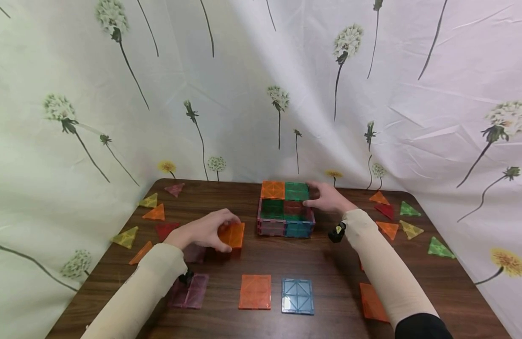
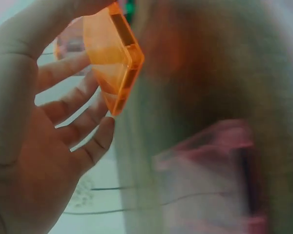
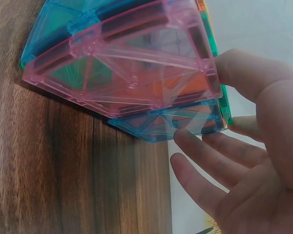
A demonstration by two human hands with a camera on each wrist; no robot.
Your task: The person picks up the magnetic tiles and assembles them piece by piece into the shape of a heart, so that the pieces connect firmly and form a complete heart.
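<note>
- While our left hand (image 1: 207, 228) pinches an orange tile (image 1: 237, 235), our right hand (image 1: 326, 197) holds its fingers apart at the tile box (image 1: 282, 228).
- Only right wrist view shows us the pink panel's (image 3: 132, 73) outer face, before that hand.

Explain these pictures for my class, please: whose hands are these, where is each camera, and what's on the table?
There is no machine: a person works with two bare hands. The wide picture comes from a camera worn on the head, looking forward and down; the two close ones come from cameras on the left and right wrists.

The left hand holds an orange tile. The right hand touches a box of see-through coloured tiles.

Around them on the wooden table lie loose pieces, including a blue square, an orange-red square and triangles towards both sides.
</note>
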